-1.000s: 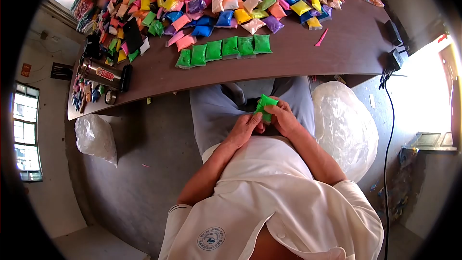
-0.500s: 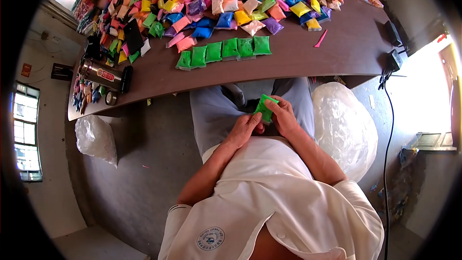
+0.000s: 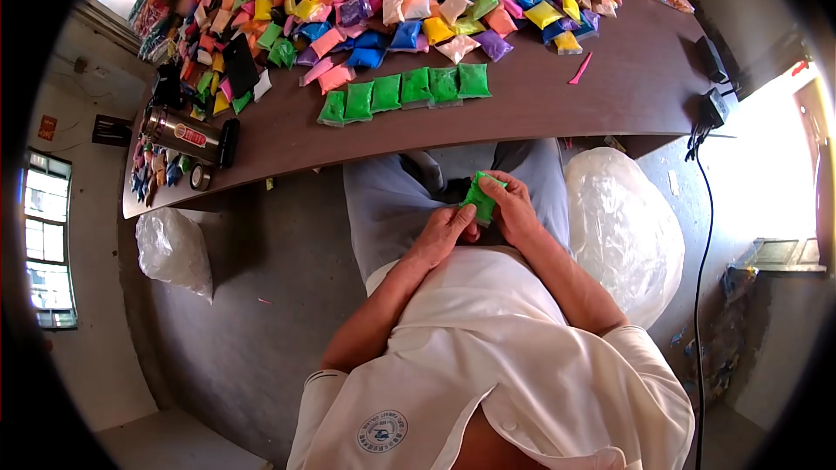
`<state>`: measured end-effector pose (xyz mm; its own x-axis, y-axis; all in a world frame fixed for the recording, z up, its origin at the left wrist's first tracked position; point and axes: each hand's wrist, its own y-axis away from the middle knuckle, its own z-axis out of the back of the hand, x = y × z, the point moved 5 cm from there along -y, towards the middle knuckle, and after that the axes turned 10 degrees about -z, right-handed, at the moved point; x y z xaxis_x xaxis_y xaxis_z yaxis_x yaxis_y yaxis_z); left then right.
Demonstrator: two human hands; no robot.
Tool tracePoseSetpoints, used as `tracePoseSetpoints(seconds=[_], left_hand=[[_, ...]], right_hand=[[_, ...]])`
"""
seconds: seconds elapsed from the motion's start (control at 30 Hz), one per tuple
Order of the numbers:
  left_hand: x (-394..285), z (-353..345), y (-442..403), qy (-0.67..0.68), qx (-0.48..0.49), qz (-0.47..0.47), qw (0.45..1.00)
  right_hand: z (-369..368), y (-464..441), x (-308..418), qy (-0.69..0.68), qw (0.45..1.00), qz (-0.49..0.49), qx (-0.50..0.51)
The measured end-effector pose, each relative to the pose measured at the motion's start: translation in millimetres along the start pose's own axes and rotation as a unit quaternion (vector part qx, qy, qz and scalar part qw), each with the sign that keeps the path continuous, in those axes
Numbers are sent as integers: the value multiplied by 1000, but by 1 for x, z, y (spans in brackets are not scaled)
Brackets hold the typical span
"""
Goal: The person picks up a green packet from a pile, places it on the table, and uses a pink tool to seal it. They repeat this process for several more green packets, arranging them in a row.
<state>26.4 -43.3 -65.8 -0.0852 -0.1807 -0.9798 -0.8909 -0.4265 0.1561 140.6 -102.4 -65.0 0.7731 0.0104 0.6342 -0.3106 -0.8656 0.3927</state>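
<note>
Above my lap, both hands hold a small clear packet of green clay-like material (image 3: 478, 198). My left hand (image 3: 441, 234) pinches its lower left part with the thumb on top. The fingers of my right hand (image 3: 516, 210) are closed around its right side, thumb pressed on the face. Parts of the packet and some fingertips are hidden behind the hands. On the table in front lies a row of several similar green packets (image 3: 386, 94), side by side near the front edge.
A big heap of colourful packets (image 3: 409, 35) covers the back of the brown table (image 3: 522, 113). At left lie a steel flask (image 3: 181, 133) and a tape roll (image 3: 200, 177); at right, a pink stick (image 3: 581, 68) and a black cable (image 3: 702, 296). Plastic bags (image 3: 623, 235) flank my legs.
My hands have stayed in place on the green packet, with only a slight shift of the fingers and packet. The things on the table have not moved.
</note>
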Motion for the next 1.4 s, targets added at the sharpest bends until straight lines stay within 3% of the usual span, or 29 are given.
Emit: tracePoseSetpoints(seconds=[0.23, 0.43, 0.5, 0.63, 0.73, 0.8, 0.93, 1.0, 1.23, 1.3, 1.4], left_hand=[[1, -2, 0, -7, 4, 2, 1000], [2, 2, 1, 20, -4, 0, 1000], [1, 1, 2, 25, -16, -3, 1000], [-3, 0, 2, -1, -15, -4, 1000], [-4, 0, 2, 5, -6, -8, 1000], [4, 4, 1, 18, -13, -4, 1000], [4, 5, 2, 22, -20, 5, 1000], [4, 4, 2, 21, -20, 4, 1000], [1, 4, 2, 22, -16, 3, 1000], [-3, 2, 3, 18, -11, 3, 1000], [-4, 1, 3, 6, -6, 2, 1000]], right_hand=[[5, -3, -2, 27, 1000, 14, -1], [-10, 6, 0, -34, 997, -56, 32], [-10, 8, -7, 39, 993, -100, 57], [7, -2, -17, 89, 992, -57, 67], [10, -3, -16, 82, 993, -74, 42], [2, 3, -12, -14, 993, -116, 34], [3, 3, -11, 15, 995, -96, 11], [-4, 7, -4, 58, 994, -71, 58], [11, -4, -16, 28, 996, -78, 22], [15, -5, -18, 88, 993, -57, 46], [3, 2, -9, 74, 995, -38, 64]])
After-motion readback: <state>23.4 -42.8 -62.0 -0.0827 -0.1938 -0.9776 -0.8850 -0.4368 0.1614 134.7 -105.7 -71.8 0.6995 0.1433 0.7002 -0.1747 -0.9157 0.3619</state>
